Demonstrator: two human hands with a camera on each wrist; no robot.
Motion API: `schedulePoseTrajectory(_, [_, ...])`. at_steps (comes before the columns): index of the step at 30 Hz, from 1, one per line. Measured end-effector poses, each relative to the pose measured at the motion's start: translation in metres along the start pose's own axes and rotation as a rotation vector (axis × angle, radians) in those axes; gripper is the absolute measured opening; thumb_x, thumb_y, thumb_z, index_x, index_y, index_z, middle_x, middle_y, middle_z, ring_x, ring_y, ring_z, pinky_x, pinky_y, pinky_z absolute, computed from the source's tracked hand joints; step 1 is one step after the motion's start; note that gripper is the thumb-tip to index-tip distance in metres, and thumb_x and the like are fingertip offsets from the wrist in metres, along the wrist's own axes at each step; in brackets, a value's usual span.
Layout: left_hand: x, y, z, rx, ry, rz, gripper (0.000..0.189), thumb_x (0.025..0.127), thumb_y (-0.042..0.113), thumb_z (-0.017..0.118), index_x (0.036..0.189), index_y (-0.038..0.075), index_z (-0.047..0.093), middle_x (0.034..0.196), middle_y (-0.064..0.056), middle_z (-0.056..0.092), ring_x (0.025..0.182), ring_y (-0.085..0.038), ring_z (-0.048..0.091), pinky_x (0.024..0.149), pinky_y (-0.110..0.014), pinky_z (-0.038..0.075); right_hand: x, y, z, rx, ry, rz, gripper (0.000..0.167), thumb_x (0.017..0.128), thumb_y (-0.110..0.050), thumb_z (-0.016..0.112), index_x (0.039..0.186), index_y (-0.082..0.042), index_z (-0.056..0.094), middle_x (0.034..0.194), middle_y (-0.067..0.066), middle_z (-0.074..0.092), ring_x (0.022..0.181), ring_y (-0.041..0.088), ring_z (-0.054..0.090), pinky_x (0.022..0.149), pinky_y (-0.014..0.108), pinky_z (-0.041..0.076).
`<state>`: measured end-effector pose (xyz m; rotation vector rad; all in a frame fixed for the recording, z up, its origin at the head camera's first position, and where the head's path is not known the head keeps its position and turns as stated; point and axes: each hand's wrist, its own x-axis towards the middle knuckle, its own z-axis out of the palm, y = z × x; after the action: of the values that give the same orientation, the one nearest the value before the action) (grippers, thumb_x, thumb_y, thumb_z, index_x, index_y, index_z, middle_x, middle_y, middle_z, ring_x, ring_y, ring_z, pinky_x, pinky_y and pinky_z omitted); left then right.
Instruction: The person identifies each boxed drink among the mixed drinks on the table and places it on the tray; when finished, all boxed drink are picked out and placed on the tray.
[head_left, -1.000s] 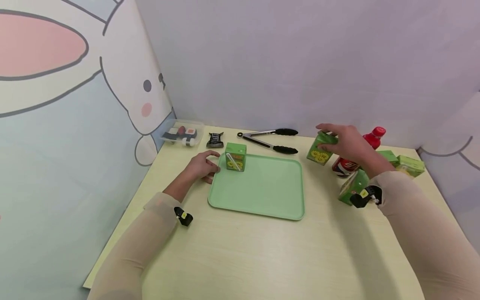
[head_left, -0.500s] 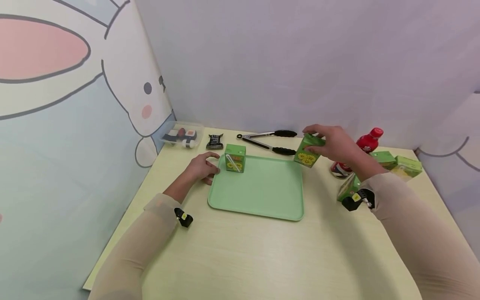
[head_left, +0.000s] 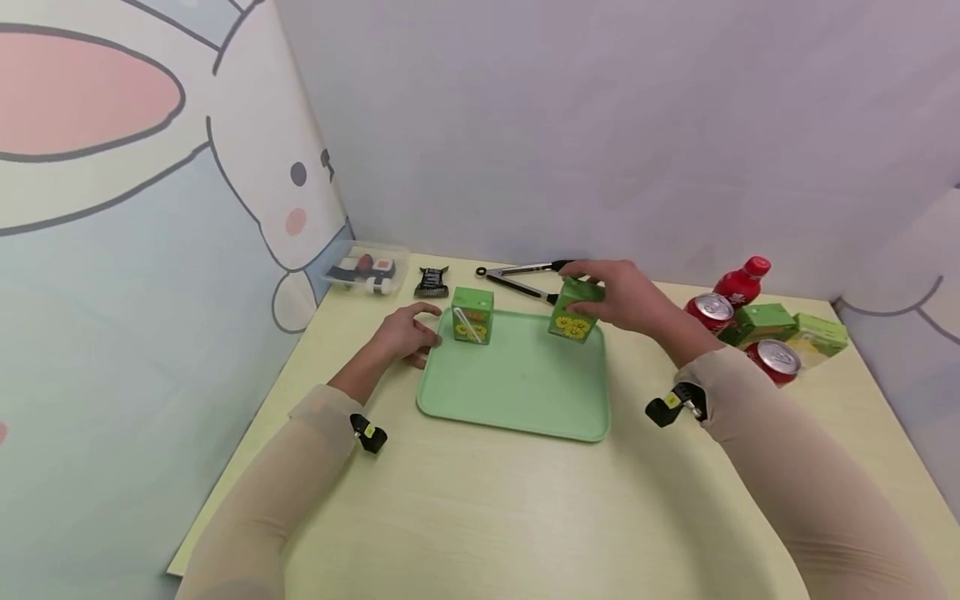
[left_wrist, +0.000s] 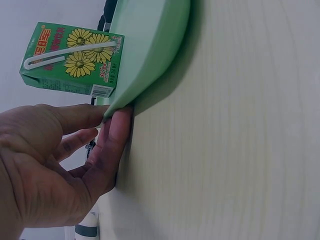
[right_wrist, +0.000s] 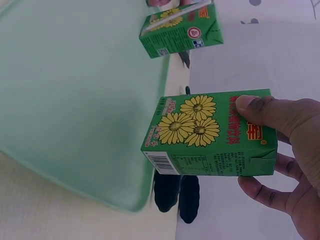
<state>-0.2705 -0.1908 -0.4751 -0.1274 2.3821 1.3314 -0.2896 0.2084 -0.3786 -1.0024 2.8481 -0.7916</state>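
Observation:
My left hand (head_left: 405, 335) pinches the left rim of a pale green tray (head_left: 517, 387); in the left wrist view the tray's edge sits between thumb and fingers. A green drink carton (left_wrist: 75, 60) with yellow flowers and a white straw stands upright at the tray's back left corner. My right hand (head_left: 621, 293) grips a second green drink carton (right_wrist: 210, 132) near its top. That carton is slightly tilted over the tray's back right corner, and in the right wrist view its bottom end overlaps the tray's edge.
Black-handled tongs (head_left: 517, 285) lie behind the tray, beside a black wrapped snack (head_left: 432, 282). A clear box (head_left: 367, 268) of sushi-like pieces is at the back left. At right stand a red bottle (head_left: 741, 283), two red cans (head_left: 776, 358) and more green cartons (head_left: 765, 321).
My right hand has carried its carton leftward from beside the red bottle to over the tray's back right corner. The left hand and the other carton have stayed in place.

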Motion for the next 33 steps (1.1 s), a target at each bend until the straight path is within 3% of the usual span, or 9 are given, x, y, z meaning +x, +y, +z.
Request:
schedulePoseTrajectory(6, [0.002, 0.003, 0.001, -0.021, 0.013, -0.029, 0.062, 0.103, 0.009, 0.077, 0.159, 0.022, 0.055, 0.118, -0.016, 0.070, 0.075, -0.018, 0.074, 0.068, -0.039, 0.072, 0.015, -0.011, 0.019, 0.029, -0.029, -0.044, 0.065, 0.094, -0.011, 0.090, 0.153, -0.010, 0.062, 0.141, 0.016, 0.074, 0.125, 0.038, 0.073, 0.098, 0.056, 0.065])
schedulePoseTrajectory(14, [0.004, 0.002, 0.001, -0.016, 0.017, -0.033, 0.061, 0.103, 0.009, 0.077, 0.159, 0.022, 0.055, 0.117, -0.016, 0.070, 0.074, -0.017, 0.074, 0.067, -0.038, 0.072, 0.035, -0.028, 0.040, 0.026, -0.053, -0.076, 0.075, 0.096, -0.015, 0.089, 0.162, -0.012, 0.053, 0.140, 0.017, 0.075, 0.114, 0.034, 0.078, 0.099, 0.055, 0.065])
schedulePoseTrajectory(19, [0.004, 0.002, 0.001, -0.019, 0.018, -0.029, 0.061, 0.103, 0.008, 0.077, 0.158, 0.022, 0.056, 0.117, -0.016, 0.070, 0.075, -0.018, 0.074, 0.067, -0.038, 0.072, 0.045, -0.036, 0.049, 0.030, -0.077, -0.059, 0.077, 0.096, -0.016, 0.089, 0.164, -0.015, 0.052, 0.142, 0.017, 0.074, 0.125, 0.036, 0.074, 0.106, 0.055, 0.063])
schedulePoseTrajectory(24, [0.004, 0.003, 0.001, -0.013, 0.025, -0.043, 0.060, 0.103, 0.008, 0.077, 0.158, 0.023, 0.056, 0.117, -0.016, 0.070, 0.076, -0.018, 0.074, 0.067, -0.037, 0.072, 0.050, -0.042, 0.055, 0.045, -0.096, -0.050, 0.077, 0.096, -0.015, 0.089, 0.164, -0.015, 0.052, 0.144, 0.016, 0.073, 0.137, 0.037, 0.068, 0.115, 0.057, 0.059])
schedulePoseTrajectory(33, [0.004, 0.002, 0.001, -0.006, 0.017, -0.035, 0.061, 0.104, 0.009, 0.077, 0.159, 0.022, 0.055, 0.120, -0.017, 0.072, 0.081, -0.019, 0.076, 0.068, -0.038, 0.072, 0.051, -0.041, 0.065, 0.001, -0.096, -0.074, 0.076, 0.097, -0.014, 0.088, 0.164, -0.010, 0.051, 0.144, 0.017, 0.074, 0.129, 0.038, 0.073, 0.110, 0.058, 0.061])
